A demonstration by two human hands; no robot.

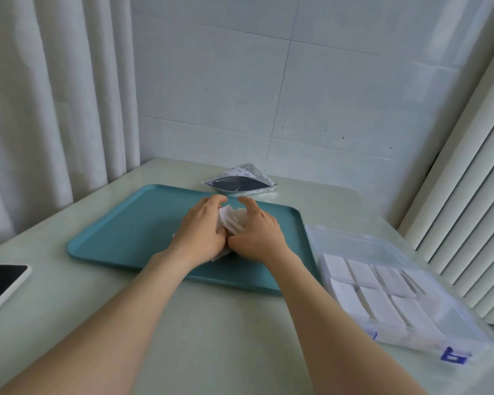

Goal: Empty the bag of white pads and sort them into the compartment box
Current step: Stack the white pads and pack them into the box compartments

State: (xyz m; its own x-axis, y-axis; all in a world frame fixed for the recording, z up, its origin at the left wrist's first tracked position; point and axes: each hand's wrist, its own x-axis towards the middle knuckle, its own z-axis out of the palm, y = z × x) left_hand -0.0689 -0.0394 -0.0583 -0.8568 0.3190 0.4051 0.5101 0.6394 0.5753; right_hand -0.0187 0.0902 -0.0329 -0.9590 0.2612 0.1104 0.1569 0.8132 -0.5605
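Nearest, the box [457, 320] on the tabletop [226, 323] holds pads [337, 267] in most compartments. On the tray [120, 232], the left hand [200, 232] and right hand [257, 235] each grip the stack [234, 220], fingers curled round it. Beyond lies the bag [240, 183].

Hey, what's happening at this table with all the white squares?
A person's left hand and right hand are cupped around a pile of white pads on a teal tray. The bag lies open behind the tray. The clear box on the right already holds pads in several compartments.
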